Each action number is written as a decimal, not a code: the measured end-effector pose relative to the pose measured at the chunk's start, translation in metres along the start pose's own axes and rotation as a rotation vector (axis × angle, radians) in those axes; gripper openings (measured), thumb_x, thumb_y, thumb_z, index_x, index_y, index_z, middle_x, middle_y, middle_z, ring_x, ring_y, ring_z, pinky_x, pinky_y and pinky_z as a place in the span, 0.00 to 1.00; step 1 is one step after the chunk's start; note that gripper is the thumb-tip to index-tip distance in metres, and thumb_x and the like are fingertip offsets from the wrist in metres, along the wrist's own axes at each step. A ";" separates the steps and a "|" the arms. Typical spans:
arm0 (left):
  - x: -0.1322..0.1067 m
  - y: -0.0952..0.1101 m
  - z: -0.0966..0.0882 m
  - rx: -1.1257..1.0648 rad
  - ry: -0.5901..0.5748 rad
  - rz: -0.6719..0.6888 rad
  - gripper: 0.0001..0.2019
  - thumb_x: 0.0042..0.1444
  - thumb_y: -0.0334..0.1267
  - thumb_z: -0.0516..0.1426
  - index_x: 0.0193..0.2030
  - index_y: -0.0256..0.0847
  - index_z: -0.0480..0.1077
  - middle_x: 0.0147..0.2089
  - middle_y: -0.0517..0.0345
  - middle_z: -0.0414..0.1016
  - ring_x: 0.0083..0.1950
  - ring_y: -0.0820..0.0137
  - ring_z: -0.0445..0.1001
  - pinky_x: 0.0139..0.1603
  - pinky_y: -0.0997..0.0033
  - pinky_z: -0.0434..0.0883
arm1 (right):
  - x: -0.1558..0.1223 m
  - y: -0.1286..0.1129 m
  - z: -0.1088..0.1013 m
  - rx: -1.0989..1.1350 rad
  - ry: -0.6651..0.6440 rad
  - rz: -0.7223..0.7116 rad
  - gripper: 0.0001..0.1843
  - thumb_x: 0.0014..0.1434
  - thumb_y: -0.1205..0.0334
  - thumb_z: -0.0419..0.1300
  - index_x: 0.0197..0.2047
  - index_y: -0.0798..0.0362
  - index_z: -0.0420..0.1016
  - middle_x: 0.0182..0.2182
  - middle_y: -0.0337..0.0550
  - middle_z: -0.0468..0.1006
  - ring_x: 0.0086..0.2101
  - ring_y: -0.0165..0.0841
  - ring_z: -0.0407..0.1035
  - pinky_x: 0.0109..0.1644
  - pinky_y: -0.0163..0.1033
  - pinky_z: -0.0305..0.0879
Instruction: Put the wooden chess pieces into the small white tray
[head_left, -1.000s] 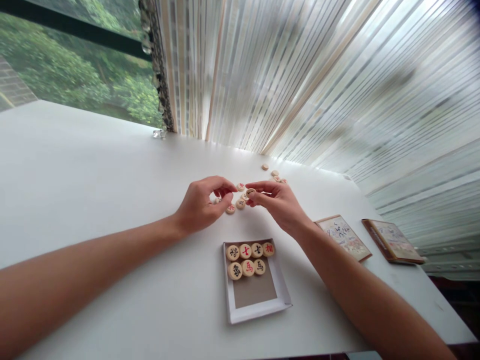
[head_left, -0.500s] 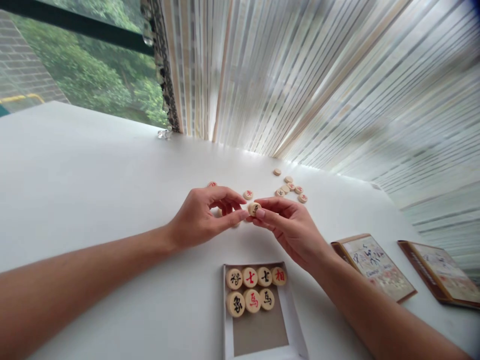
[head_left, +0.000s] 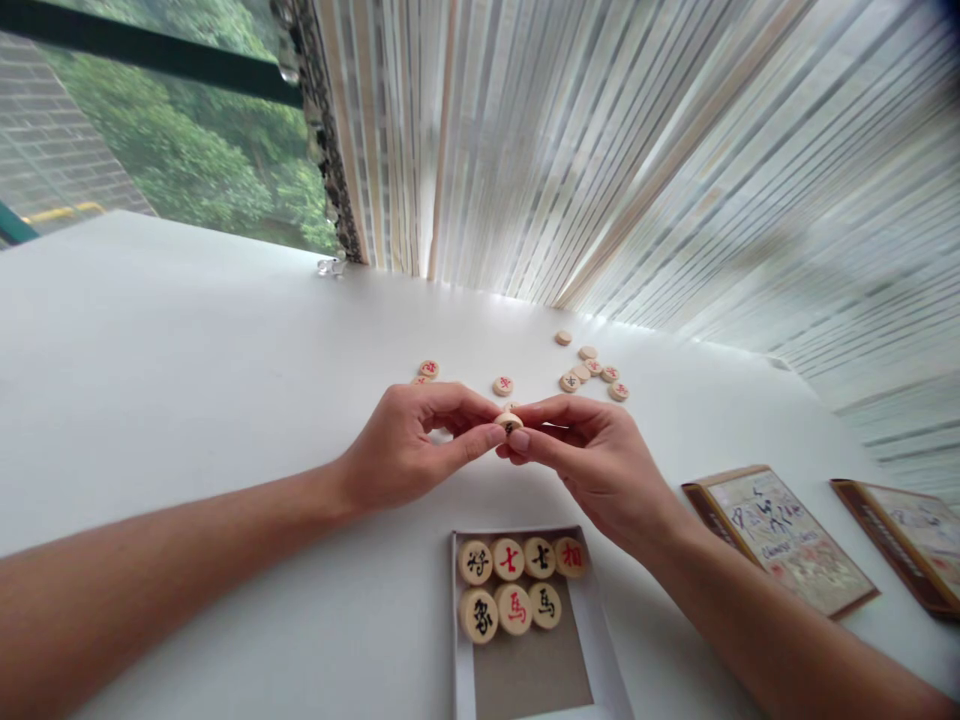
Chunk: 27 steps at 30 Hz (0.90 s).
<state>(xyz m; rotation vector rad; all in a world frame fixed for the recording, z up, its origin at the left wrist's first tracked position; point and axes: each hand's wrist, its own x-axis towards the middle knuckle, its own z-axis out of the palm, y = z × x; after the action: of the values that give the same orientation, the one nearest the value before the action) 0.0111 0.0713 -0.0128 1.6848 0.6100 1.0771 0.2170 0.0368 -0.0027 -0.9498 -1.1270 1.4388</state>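
My left hand (head_left: 411, 450) and my right hand (head_left: 592, 462) meet above the white table (head_left: 187, 360). Both pinch one round wooden chess piece (head_left: 509, 421) between their fingertips. Below them lies a shallow white box (head_left: 525, 640) with several wooden chess pieces (head_left: 517, 585) in two rows, marked in red or black characters. Loose chess pieces (head_left: 592, 372) lie scattered on the table beyond my hands, with two more loose pieces (head_left: 429, 369) at the left.
Two flat brown-edged printed boards (head_left: 780, 540) lie on the table at the right. A striped curtain (head_left: 637, 150) hangs behind the table, and a window with green trees is at the upper left. A small clear object (head_left: 330, 266) sits at the table's far edge.
My hands have drawn back from the scattered pieces with one piece, and both now pinch it together. The view shifted, so the box sits lower in the picture.
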 end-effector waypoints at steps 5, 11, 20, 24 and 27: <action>0.001 0.001 -0.001 0.003 0.013 0.014 0.05 0.65 0.34 0.67 0.43 0.36 0.84 0.39 0.52 0.87 0.40 0.70 0.86 0.42 0.77 0.81 | -0.001 -0.001 0.000 -0.030 0.009 -0.024 0.12 0.48 0.63 0.83 0.37 0.49 0.90 0.31 0.42 0.89 0.32 0.32 0.85 0.40 0.33 0.83; 0.000 0.002 -0.002 0.080 0.029 0.063 0.04 0.64 0.35 0.68 0.41 0.38 0.85 0.37 0.54 0.87 0.38 0.73 0.82 0.39 0.77 0.77 | -0.002 -0.002 0.004 -0.085 0.040 -0.061 0.13 0.45 0.63 0.85 0.34 0.49 0.90 0.30 0.41 0.89 0.32 0.32 0.84 0.39 0.33 0.82; 0.000 0.004 0.002 -0.075 0.028 -0.098 0.04 0.61 0.34 0.69 0.40 0.36 0.84 0.33 0.54 0.84 0.34 0.72 0.79 0.33 0.77 0.74 | -0.001 -0.003 0.003 -0.004 0.026 0.029 0.11 0.47 0.61 0.84 0.33 0.48 0.90 0.33 0.40 0.89 0.35 0.29 0.82 0.43 0.31 0.79; 0.001 0.005 0.004 -0.118 0.045 -0.166 0.06 0.57 0.36 0.71 0.40 0.36 0.84 0.32 0.55 0.82 0.33 0.72 0.76 0.31 0.76 0.72 | -0.002 -0.002 0.003 -0.033 0.040 0.004 0.12 0.45 0.62 0.84 0.33 0.48 0.90 0.32 0.40 0.89 0.35 0.28 0.81 0.42 0.31 0.78; 0.001 0.006 0.005 -0.140 0.043 -0.186 0.06 0.57 0.35 0.71 0.39 0.36 0.84 0.32 0.54 0.82 0.33 0.72 0.77 0.31 0.76 0.72 | -0.003 -0.001 0.003 -0.052 0.045 -0.018 0.11 0.46 0.61 0.84 0.32 0.48 0.89 0.32 0.40 0.88 0.34 0.29 0.81 0.41 0.32 0.78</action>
<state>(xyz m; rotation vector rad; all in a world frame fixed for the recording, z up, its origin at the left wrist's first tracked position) 0.0152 0.0678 -0.0074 1.4573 0.6883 1.0002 0.2143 0.0337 -0.0008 -1.0015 -1.1419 1.3733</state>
